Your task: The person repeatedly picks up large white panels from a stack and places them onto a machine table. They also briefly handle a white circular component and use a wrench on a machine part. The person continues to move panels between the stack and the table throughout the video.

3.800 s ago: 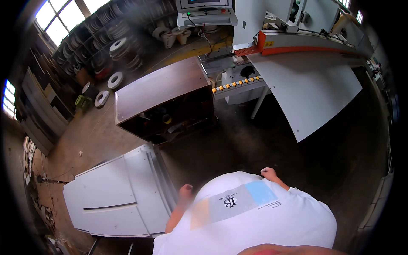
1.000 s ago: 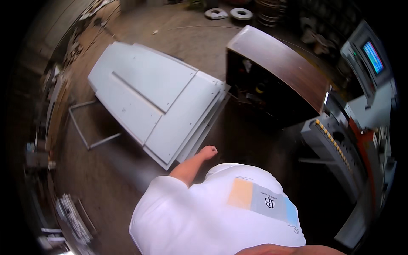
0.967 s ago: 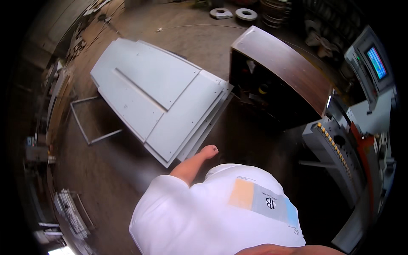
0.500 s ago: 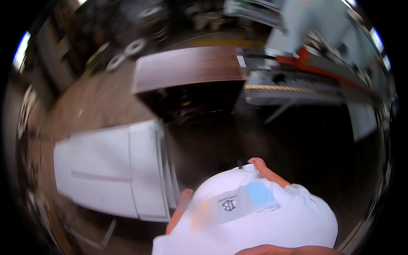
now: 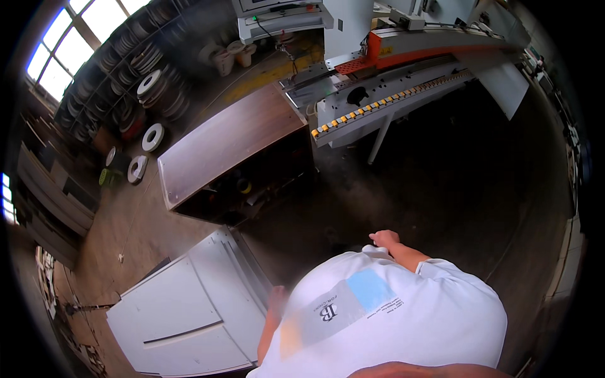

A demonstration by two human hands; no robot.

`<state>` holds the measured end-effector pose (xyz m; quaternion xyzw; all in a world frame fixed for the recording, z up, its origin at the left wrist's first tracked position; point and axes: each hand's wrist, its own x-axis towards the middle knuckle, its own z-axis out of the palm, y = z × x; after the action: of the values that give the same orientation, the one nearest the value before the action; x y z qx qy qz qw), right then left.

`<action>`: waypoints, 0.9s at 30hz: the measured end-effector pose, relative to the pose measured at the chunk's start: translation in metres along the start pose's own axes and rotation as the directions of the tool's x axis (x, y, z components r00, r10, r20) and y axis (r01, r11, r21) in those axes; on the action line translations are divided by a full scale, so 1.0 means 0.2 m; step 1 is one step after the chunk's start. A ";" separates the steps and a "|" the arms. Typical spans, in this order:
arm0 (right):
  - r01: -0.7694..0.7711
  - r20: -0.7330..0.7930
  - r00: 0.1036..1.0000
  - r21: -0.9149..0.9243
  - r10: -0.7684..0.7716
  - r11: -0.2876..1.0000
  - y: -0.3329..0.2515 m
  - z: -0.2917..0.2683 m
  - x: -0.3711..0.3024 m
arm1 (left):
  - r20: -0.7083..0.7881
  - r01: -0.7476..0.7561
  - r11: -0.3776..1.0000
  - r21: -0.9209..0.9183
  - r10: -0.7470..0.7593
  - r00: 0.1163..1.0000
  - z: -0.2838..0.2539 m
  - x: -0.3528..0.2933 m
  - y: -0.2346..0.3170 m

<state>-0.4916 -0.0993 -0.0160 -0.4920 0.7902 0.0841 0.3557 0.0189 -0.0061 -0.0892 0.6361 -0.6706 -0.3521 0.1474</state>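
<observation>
as far as we can judge, one pale panel [image 5: 504, 88] is most of the way along the grey machine w/ the orange-red guard [image 5: 435, 55]: it's at the far right end, partly under the guard, w/ only a corner sticking out our side. we can't tell if its edge is finished. the other panels are in a stack [image 5: 170, 309] at our lower left, approx. flat, one strip-like dark gap showing on top; we can't tell which of those are done & which are left.

our right hand [image 5: 386, 239] is in front of the shirt, fingers loosely curled, no item visible in it, tho too small to be sure. our left hand [image 5: 276, 297] is blurred, just beside the stack's right edge; can't tell if it's touching, or how its fingers are. neither is near the panel at the machine.

vs approx. 4 secs ago: the panel then hangs wide across the machine's front & hides much of the yellow roller strip [image 5: 372, 108]; now it's well off to the right & far more of the strip is bare. likely same panel, imo. the right hand is a bit higher in view. the stack & brown cabinet [image 5: 233, 138] look the same, allowing for head turn.
</observation>
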 end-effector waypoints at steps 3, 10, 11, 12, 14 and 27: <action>-0.081 0.022 0.997 0.157 0.079 0.984 -0.02 -0.05 -0.03 | 0.025 0.157 0.979 -0.128 -0.155 0.988 -0.03 0.14 0.06; -0.077 0.047 0.997 0.510 0.062 0.857 -0.01 0.05 0.09 | 0.174 -0.026 0.999 -0.027 0.030 0.984 0.12 0.23 -0.20; -0.073 0.058 0.997 0.519 0.050 0.852 -0.01 0.05 0.10 | 0.212 0.087 0.984 -0.155 -0.053 0.976 0.16 0.22 -0.22; -0.072 0.065 0.997 0.528 0.045 0.846 0.00 0.05 0.11 | 0.224 0.138 0.973 -0.184 -0.095 0.970 0.18 0.21 -0.21; -0.010 -0.008 1.000 0.339 0.013 0.941 0.00 0.03 0.11 | 0.228 0.224 0.951 -0.211 -0.175 0.958 0.18 0.19 -0.14; -0.150 0.122 0.987 0.420 0.109 0.895 -0.14 -0.21 0.31 | 0.198 0.351 0.919 -0.180 -0.316 0.928 0.06 0.22 0.04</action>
<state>-0.5050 -0.1778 -0.0203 -0.3436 0.8025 -0.0445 0.4858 -0.0013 -0.0455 -0.1032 0.6907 -0.5202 -0.4930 0.0963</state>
